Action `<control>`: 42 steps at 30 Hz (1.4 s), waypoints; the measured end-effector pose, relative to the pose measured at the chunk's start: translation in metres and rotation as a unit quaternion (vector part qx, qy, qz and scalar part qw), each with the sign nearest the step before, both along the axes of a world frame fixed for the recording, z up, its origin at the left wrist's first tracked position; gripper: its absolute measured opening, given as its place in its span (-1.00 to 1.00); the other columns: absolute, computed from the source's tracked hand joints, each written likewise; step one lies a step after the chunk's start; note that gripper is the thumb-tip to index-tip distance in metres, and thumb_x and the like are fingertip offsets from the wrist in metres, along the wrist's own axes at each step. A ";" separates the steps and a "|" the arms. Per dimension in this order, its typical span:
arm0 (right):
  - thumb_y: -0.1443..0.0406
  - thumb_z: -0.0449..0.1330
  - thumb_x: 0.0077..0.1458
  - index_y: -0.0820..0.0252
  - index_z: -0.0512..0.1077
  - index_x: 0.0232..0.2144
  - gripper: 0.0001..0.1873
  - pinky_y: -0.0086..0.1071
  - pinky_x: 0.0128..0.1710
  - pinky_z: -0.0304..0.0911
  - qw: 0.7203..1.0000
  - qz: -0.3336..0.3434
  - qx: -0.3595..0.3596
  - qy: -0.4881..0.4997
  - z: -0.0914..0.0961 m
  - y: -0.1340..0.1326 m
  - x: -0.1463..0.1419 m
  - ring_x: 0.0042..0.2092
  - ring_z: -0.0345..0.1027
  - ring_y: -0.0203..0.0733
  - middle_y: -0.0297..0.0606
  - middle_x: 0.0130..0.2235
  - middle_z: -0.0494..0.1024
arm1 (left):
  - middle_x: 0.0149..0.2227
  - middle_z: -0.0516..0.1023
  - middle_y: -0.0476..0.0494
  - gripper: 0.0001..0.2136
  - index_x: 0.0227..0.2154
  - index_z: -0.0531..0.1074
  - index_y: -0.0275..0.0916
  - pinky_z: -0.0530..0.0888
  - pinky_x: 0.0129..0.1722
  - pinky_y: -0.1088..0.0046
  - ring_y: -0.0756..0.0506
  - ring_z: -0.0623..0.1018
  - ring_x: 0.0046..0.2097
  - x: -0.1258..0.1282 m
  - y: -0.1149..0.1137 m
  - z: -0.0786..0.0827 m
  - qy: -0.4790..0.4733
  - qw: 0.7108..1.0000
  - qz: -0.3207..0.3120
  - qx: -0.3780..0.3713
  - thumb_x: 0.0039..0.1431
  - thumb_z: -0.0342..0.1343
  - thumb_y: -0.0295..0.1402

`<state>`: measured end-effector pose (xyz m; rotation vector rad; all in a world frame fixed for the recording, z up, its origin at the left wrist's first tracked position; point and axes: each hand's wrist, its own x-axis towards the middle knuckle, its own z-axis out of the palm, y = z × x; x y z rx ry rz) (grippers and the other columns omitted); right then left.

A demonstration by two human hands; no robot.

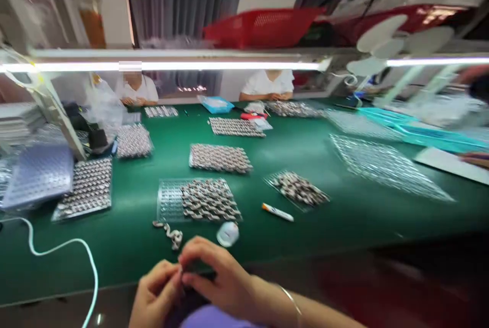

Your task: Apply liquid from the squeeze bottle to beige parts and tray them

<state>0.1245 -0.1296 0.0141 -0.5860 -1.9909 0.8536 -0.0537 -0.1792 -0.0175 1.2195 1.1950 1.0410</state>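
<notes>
1. Down at the near edge of the bench (126, 246), left hand (155, 292) and right hand (214, 272) with fingertips pinched together tip to tip; contents of the pinch too small and blurry to call
2. Held low and close to the body, guessing for steadiness on fiddly stuff
3. Little string of loose metal parts (170, 234) lying on the green just ahead of the hands, near but not touching, easy grabbing distance by the look of it
4. Right behind those, clear tray (168, 200) filled on its right side with the same parts, parked dead centre, probably to keep reaches short
5. Off to the right, white round thing (228, 234) and marker (277, 212); white cable (57, 246) trailing on the left
</notes>
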 end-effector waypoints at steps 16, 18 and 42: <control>0.43 0.20 0.09 0.23 0.37 -0.20 -0.81 -0.50 -0.29 0.41 0.996 -0.015 -0.063 0.067 -0.019 0.000 0.071 -0.33 0.40 -0.35 -0.26 -0.32 0.50 | -0.46 0.33 -0.05 -0.68 -0.55 0.55 -0.24 0.26 -0.36 0.44 -0.04 0.31 -0.37 0.049 0.023 0.003 -0.002 0.986 -0.132 -0.105 0.15 0.18 -0.11; 0.43 0.21 0.09 0.23 0.36 -0.19 -0.80 -0.51 -0.29 0.41 0.994 -0.007 -0.077 0.078 -0.022 0.000 0.075 -0.34 0.40 -0.37 -0.28 -0.32 0.50 | -0.51 0.33 -0.06 -0.64 -0.65 0.49 -0.24 0.26 -0.36 0.44 -0.05 0.32 -0.36 0.050 0.023 0.001 0.013 0.985 -0.136 -0.105 0.14 0.19 -0.11; 0.39 0.23 0.11 0.19 0.34 -0.28 -0.87 -0.45 -0.29 0.40 0.977 0.012 -0.192 0.094 -0.057 0.000 0.084 -0.32 0.39 -0.33 -0.27 -0.33 0.47 | -0.45 0.31 -0.05 -0.79 -0.32 0.68 -0.12 0.27 -0.41 0.45 -0.02 0.30 -0.39 0.058 0.028 -0.023 0.000 0.971 -0.168 -0.173 0.13 0.22 -0.15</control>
